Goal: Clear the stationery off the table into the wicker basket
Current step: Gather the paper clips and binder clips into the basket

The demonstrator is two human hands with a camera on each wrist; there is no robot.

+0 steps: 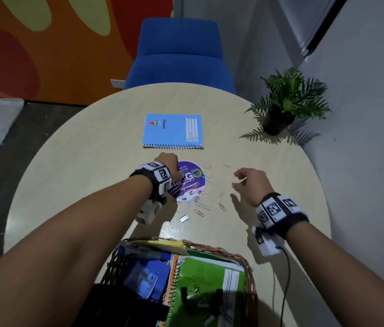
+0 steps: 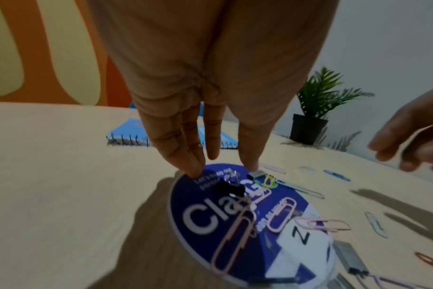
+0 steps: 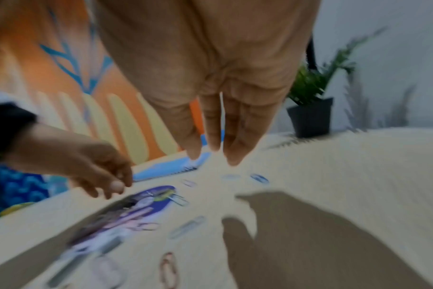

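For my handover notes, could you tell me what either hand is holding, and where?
Nothing is held: the left hand hovers, fingers straight, over the purple disc; the right hand hangs open above the table.

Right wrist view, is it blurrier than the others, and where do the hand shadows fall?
Right wrist view: heavily motion-smeared, paper clips and the purple disc streaked; the right hand casts a dark shadow on the table. Left wrist view: sharper, slightly soft at the edges. Head view: clearest, basket in shade.

Dim overhead light, hard shadows, blurred right-wrist view.
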